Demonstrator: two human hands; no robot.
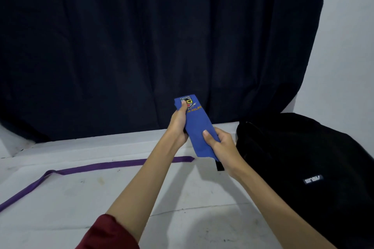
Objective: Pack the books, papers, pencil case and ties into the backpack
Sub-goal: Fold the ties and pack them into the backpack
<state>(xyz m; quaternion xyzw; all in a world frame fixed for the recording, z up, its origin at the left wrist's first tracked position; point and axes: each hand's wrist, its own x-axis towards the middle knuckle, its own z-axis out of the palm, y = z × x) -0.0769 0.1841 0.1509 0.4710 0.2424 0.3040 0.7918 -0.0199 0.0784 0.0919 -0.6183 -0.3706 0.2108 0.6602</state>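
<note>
Two hands hold a folded blue tie (199, 127) in the air over the white bench (81, 198).
The left hand (178, 125) grips the far end, thumb on the crest; the right hand (221, 145) has its fingers (209, 137) clamped on the near end. A purple tie (91, 167) lies stretched on the bench at left; the black backpack (303, 157) sits at right, near the hands.

Bare forearms, one dark red sleeve

The left hand (178, 127) and right hand (221, 145) were bare, with no rings, watch or gloves, and short plain nails. Both forearms were uncovered; a dark red fabric sleeve (105, 234) showed on the left arm, ending near the elbow
</note>
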